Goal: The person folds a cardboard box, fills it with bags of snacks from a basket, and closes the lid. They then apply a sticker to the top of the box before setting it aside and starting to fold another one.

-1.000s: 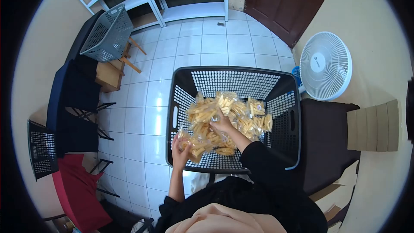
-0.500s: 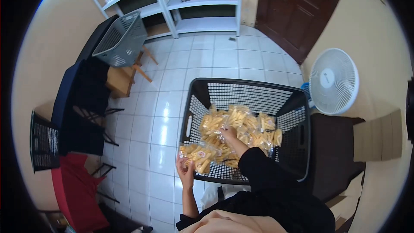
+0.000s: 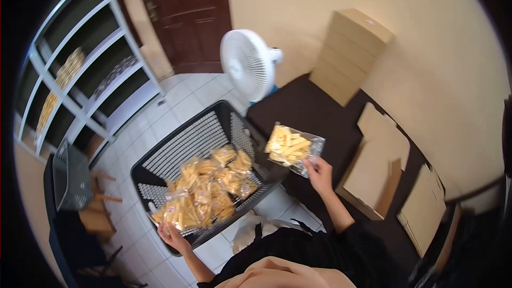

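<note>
My right hand (image 3: 319, 174) grips the lower right corner of a clear bag of yellow sticks (image 3: 289, 147), held up over the near edge of the dark-covered table. At the lower left, my left hand (image 3: 173, 236) is closed on a bag of yellow sticks (image 3: 172, 214) by the basket's near left corner. Many similar bags (image 3: 209, 184) lie heaped inside the large black basket (image 3: 184, 134).
An open cardboard box (image 3: 370, 181), flat cardboard (image 3: 422, 208) and a stack of brown boxes (image 3: 349, 56) lie on the dark table (image 3: 298, 104). Behind the basket stands a white fan (image 3: 246, 65). White shelves (image 3: 88, 69) and a grey basket (image 3: 72, 178) are at left.
The view has turned right. My right hand has come out of the basket with a bag and moved over to the table. My left hand stays at the basket's near left corner.
</note>
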